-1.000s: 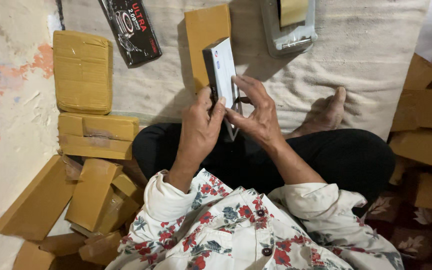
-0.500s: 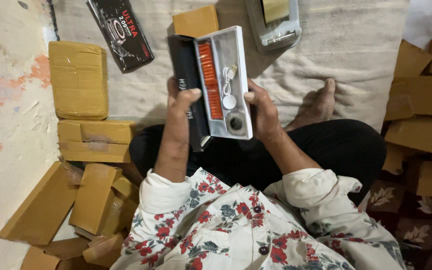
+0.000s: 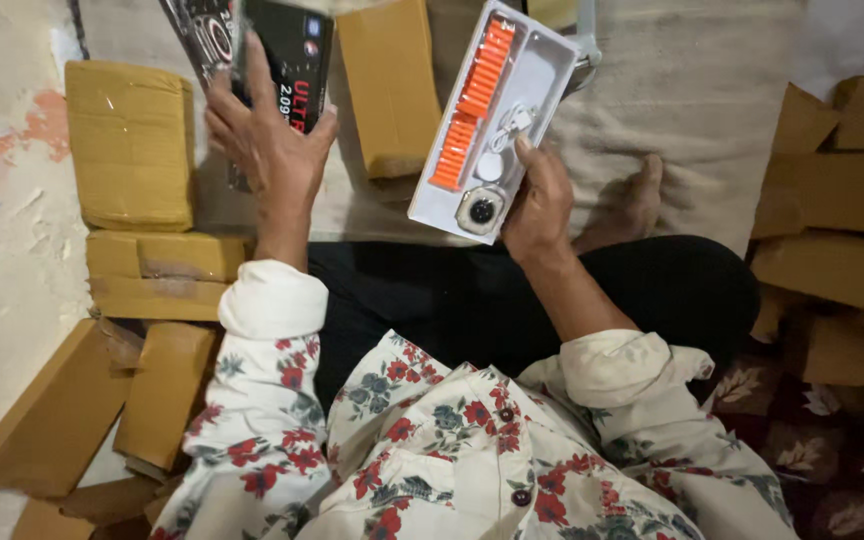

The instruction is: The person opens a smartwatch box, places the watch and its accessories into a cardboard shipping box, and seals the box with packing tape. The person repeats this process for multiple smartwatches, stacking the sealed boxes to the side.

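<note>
While you sit cross-legged at the bottom of the frame, floral sleeves nearest the camera, your right hand (image 3: 540,200) pinches the white tray (image 3: 492,120) by its lower right edge, thumb on top near the cable well, fingers hidden beneath. The tray sits tilted in the upper middle of the frame, carrying an orange strap (image 3: 472,100), a coiled white cable (image 3: 518,120) and a round watch body (image 3: 480,211). It looks light, stiff and thin-walled, likely slick; the parts may slip from their wells if you tip it further, so hold both long edges, level.

Your left hand (image 3: 267,140), upper left, wraps its fingers around the black box sleeve (image 3: 287,60), a light, rigid card shell that probably dents under a hard squeeze.

Beyond, taped brown parcels (image 3: 132,140) stack at left, another parcel (image 3: 389,85) lies on the pale blanket (image 3: 692,90), and flat cartons (image 3: 842,190) pile at right.
</note>
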